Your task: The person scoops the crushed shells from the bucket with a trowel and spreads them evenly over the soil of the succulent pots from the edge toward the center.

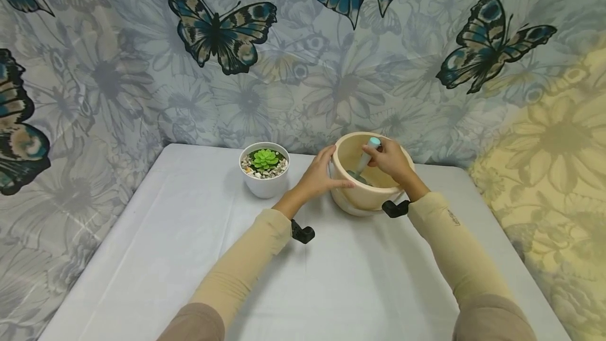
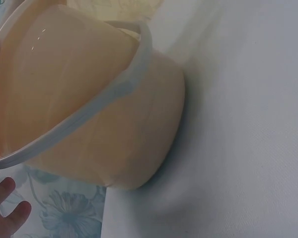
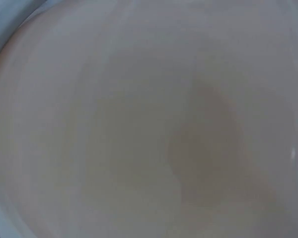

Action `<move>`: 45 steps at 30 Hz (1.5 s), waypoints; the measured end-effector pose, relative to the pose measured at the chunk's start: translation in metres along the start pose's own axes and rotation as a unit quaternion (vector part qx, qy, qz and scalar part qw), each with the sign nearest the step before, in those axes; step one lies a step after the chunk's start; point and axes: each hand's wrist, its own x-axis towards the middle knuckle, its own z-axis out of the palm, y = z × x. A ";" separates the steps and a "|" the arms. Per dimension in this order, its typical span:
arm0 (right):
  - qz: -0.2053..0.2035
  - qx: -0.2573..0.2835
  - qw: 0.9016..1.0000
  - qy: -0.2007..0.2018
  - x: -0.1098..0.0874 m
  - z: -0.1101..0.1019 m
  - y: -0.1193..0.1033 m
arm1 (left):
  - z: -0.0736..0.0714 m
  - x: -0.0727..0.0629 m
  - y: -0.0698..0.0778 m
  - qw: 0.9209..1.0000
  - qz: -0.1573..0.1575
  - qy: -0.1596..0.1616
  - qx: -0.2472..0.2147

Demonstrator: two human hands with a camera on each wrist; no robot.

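A cream bucket [image 1: 364, 201] with a pale swing handle [image 2: 84, 109] stands toward the back of the table. My left hand [image 1: 314, 177] steadies it from the left, thumb along the front rim and the other fingers spread at the far left side. In the left wrist view some fingertips [image 2: 2, 191] stick out past the bucket. My right hand [image 1: 390, 159] reaches over the rim and grips a light-blue-handled tool [image 1: 364, 162], tilted inside the bucket. Its wider grey-blue lower end is partly behind the front rim. The bucket's wall [image 3: 139, 124] fills the right wrist view.
Left of the bucket stands a white pot [image 1: 266, 187] with a green succulent [image 1: 264, 159] and pebbles. A white cloth [image 1: 156, 246] covers the table. Behind it hangs a butterfly-patterned curtain [image 1: 293, 99], close to the table's back edge.
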 end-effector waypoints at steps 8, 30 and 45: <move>0.030 0.039 0.999 -0.023 0.000 0.001 0.001 | 0.002 -0.002 -0.002 1.000 -0.002 0.009 0.016; 0.060 0.091 0.994 0.010 0.007 -0.003 0.005 | 0.000 0.000 0.000 1.000 0.002 0.002 0.028; 0.027 0.059 0.996 -0.056 0.010 -0.005 0.008 | -0.001 0.000 -0.002 1.000 0.003 0.005 0.021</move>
